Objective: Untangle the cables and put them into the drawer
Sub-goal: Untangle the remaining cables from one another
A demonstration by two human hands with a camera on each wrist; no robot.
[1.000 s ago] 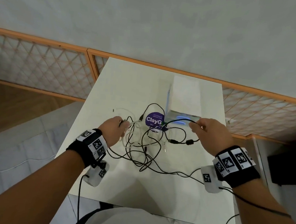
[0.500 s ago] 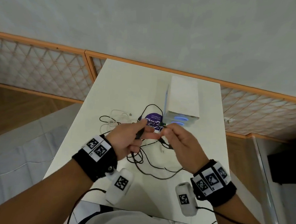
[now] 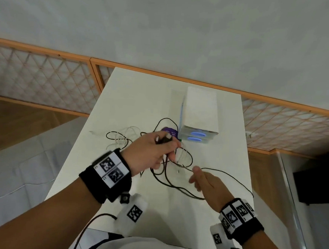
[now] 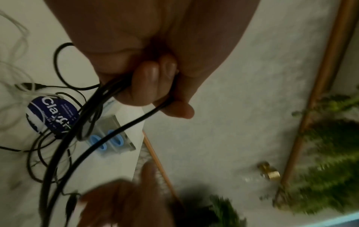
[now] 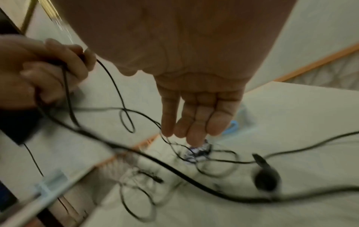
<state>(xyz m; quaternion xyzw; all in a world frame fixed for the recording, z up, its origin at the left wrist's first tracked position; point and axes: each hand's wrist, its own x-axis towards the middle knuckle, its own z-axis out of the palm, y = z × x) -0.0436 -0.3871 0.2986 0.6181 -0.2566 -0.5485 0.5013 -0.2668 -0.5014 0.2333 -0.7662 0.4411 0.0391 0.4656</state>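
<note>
Black cables (image 3: 175,186) lie tangled on the white table (image 3: 142,95), mixed with a thin white cable (image 3: 124,135). My left hand (image 3: 166,144) is raised over the tangle and grips a bundle of black cables (image 4: 124,127), a plug end showing between thumb and fingers. My right hand (image 3: 195,175) hovers lower right with fingers straight and hanging (image 5: 194,130); a thin black strand passes beside the index fingertip, and nothing is held. The white drawer unit (image 3: 199,111) stands behind the tangle, its two blue-handled drawer fronts (image 3: 198,135) facing me.
A round purple sticker (image 3: 171,131) lies under the cables by the drawer unit. A black plug with a round body (image 5: 266,179) rests on the table near my right hand. A lattice fence (image 3: 46,81) with an orange rail runs behind the table.
My hands had met over the tangle, pinching a cable together. The right hand has since let go and drawn back toward me and to the right. The left hand keeps its cables.
</note>
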